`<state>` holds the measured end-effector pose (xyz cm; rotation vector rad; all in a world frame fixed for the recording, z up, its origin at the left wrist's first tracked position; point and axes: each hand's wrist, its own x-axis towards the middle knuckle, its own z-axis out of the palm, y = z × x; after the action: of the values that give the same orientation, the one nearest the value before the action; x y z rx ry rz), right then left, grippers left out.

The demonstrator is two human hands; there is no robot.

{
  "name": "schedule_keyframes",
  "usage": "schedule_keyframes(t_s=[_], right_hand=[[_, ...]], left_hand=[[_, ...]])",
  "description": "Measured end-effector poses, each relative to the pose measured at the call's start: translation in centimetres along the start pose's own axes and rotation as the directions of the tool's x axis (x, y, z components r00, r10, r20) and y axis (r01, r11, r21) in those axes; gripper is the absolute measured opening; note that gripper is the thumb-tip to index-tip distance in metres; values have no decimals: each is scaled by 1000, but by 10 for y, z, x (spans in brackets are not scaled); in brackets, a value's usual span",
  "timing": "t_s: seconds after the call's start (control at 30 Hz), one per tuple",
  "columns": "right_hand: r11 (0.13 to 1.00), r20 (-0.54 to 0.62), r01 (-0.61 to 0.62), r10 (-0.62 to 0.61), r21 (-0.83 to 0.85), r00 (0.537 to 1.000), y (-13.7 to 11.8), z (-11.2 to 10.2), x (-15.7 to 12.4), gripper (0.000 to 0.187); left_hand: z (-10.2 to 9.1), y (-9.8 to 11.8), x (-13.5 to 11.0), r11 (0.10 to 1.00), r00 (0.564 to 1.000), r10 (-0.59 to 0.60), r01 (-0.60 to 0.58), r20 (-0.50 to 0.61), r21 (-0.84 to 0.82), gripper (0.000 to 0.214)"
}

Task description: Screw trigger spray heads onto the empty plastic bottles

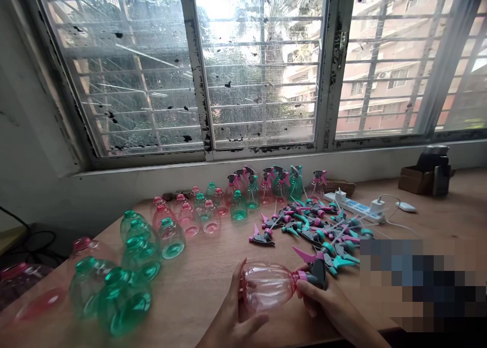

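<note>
A clear pink spray bottle (268, 286) lies sideways just above the front of the table, its base to the left. My left hand (238, 310) is closed around the base end. At the neck, my right hand (317, 294) grips the pink collar of a grey and pink spray head (318, 267), which sits at the bottle's mouth. Whether the collar is fully seated cannot be made out. Just beyond my right hand spreads a pile of loose spray heads (315, 221) in pink, grey and teal, some with thin tubes.
Open green bottles (125, 305) and pink bottles (186, 218) stand at the left. Several bottles with heads fitted (281, 185) line the back by the window. A white power strip (355, 206), a cable and a cardboard box (414, 179) are at the right.
</note>
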<state>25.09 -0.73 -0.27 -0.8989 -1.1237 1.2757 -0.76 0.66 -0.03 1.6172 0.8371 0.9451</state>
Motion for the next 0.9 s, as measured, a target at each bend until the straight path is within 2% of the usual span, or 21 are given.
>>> schedule_keyframes(t_s=[0.1, 0.27, 0.43, 0.67, 0.8, 0.9], right_hand=[[1000, 1, -4, 4, -30, 1000, -5, 2, -1, 41], [999, 2, -9, 9, -40, 1000, -1, 1, -1, 46], [999, -5, -17, 17, -27, 1000, 2, 2, 0, 47], [1000, -42, -12, 13, 13, 999, 2, 2, 2, 53], [1000, -40, -2, 2, -6, 999, 2, 3, 1, 50], [1000, -38, 7, -8, -21, 999, 1, 3, 1, 49]], left_hand=[[3, 7, 2, 999, 999, 39, -39, -1, -32, 101], [3, 10, 5, 993, 1000, -21, 22, 10, -114, 127], [-1, 8, 3, 994, 998, -66, 65, -17, -83, 108], [-2, -17, 8, 996, 998, 63, -61, 26, -65, 113], [-2, -15, 6, 990, 999, -35, 35, 5, -136, 128], [-1, -3, 3, 982, 997, -81, 81, 8, -170, 110]])
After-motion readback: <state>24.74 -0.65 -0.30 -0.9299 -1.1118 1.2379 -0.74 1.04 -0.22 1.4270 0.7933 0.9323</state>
